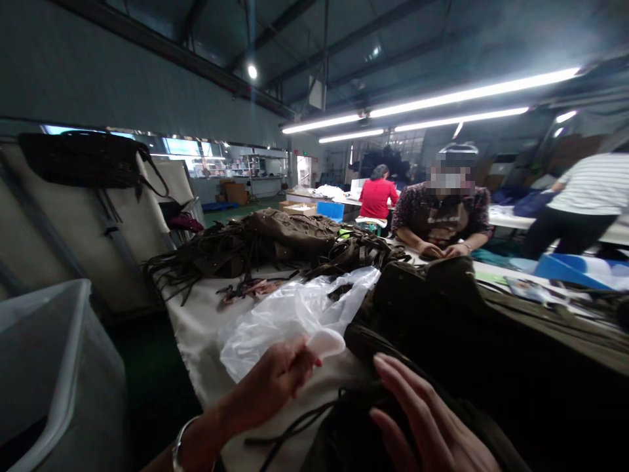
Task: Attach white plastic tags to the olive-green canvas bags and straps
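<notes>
Closed in a pinch, the left hand (pixel 278 375) is gripping a smooth, milky-white, rounded piece (pixel 327 342), whose long axis is running roughly sideways, its broad end pointing right beyond the fingertips, at the near edge of the crinkled, translucent plastic bag (pixel 275 322). The right hand (pixel 430 419) is hovering or resting, I cannot tell which, fingers extended, nearer than the bag beside dark olive fabric (pixel 437 314).

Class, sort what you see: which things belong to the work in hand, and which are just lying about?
In hand:
- white rounded piece, in the left hand's fingers
- dark fabric, by the right hand

Apparently lying about:
- crumpled plastic bag
- black strapped bag
- pale open bin
</notes>
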The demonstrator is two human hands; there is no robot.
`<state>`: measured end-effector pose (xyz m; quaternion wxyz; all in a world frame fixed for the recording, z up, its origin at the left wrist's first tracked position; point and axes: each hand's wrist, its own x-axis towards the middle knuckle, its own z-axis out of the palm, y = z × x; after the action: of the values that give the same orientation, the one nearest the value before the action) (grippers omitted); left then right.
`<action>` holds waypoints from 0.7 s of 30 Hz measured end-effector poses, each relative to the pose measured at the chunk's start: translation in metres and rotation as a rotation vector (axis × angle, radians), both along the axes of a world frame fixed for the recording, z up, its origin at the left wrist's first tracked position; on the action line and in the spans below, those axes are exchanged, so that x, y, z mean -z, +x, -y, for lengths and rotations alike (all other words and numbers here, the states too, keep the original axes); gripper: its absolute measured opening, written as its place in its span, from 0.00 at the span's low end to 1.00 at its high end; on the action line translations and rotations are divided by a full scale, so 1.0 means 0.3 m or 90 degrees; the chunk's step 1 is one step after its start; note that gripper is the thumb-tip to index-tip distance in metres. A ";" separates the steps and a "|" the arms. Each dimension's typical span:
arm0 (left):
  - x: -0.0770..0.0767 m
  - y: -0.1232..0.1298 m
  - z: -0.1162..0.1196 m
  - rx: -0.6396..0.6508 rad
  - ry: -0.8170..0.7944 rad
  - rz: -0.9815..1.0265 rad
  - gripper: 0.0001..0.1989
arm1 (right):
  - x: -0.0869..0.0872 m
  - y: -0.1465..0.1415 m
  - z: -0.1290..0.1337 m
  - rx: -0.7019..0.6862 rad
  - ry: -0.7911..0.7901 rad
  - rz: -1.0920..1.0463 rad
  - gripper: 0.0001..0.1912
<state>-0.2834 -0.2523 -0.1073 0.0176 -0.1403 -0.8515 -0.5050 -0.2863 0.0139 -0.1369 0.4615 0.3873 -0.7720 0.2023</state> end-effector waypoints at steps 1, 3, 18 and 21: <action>-0.006 0.013 -0.031 0.050 0.062 0.061 0.19 | -0.015 -0.013 0.033 -0.002 -0.030 0.047 0.28; -0.009 0.025 -0.086 0.144 0.161 0.162 0.20 | -0.032 -0.027 0.081 -0.030 -0.119 0.211 0.29; 0.152 0.008 -0.200 -0.017 -0.111 -0.129 0.22 | -0.013 -0.046 0.115 -0.232 -0.483 0.747 0.25; 0.153 0.003 -0.206 0.016 -0.098 -0.121 0.24 | -0.006 -0.053 0.114 -0.282 -0.518 0.771 0.25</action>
<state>-0.2826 -0.1903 -0.1532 0.0813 -0.1996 -0.8803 -0.4226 -0.3023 -0.0203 -0.1350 0.0128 0.1539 -0.6595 0.7356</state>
